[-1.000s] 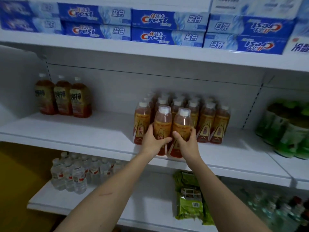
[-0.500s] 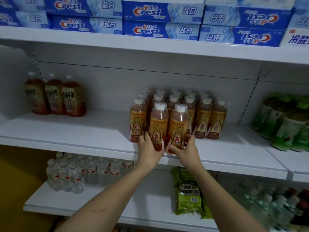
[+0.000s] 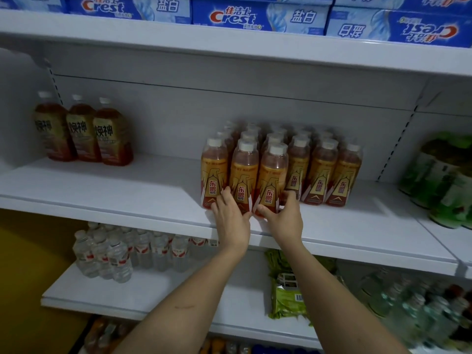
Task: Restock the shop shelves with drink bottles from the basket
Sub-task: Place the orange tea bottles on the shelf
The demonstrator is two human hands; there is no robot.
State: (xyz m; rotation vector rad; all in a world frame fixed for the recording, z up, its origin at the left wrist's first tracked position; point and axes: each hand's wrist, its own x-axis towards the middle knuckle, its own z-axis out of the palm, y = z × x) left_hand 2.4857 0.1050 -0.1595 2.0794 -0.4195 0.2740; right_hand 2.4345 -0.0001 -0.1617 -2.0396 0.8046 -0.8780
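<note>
- Left hand (image 3: 231,219): low on the left front orange bottle (image 3: 242,177), fingers laid round its base and thumb toward the gap between the two front bottles. I hold it down by the foot because a tall, narrow bottle is likeliest to tip if pushed high up.
- Right hand (image 3: 283,217): low on the right front orange bottle (image 3: 270,181), thumb across its front near the base, fingers reaching round its far side, where they come close to the next bottle. Whether the grip is firm or only steadying, I cannot tell.
- Both front bottles: upright, white caps up, labels facing out, touching each other, standing on the middle shelf (image 3: 127,198) just back from its front edge. My judgement: they are being seated as a new front row, pressed square against the stock behind.
- Orange bottle block (image 3: 319,172): several rows deep toward the back wall of the shelf, packed cap to cap. Kept tight so the facing stays straight and nothing rocks.
- Brown tea bottles (image 3: 84,131): three in a row near the left end of the same shelf, well apart from the orange block.
- Green bottles (image 3: 449,182): at the right end, blurred.
- Toothpaste boxes (image 3: 258,17): lying flat along the front edge of the shelf above.
- Water bottles (image 3: 107,251): lower shelf, left; a green packet (image 3: 288,297) lies to their right.
- Basket: not in view.
- Remaining, as I judge: let go of both, then fetch more.
</note>
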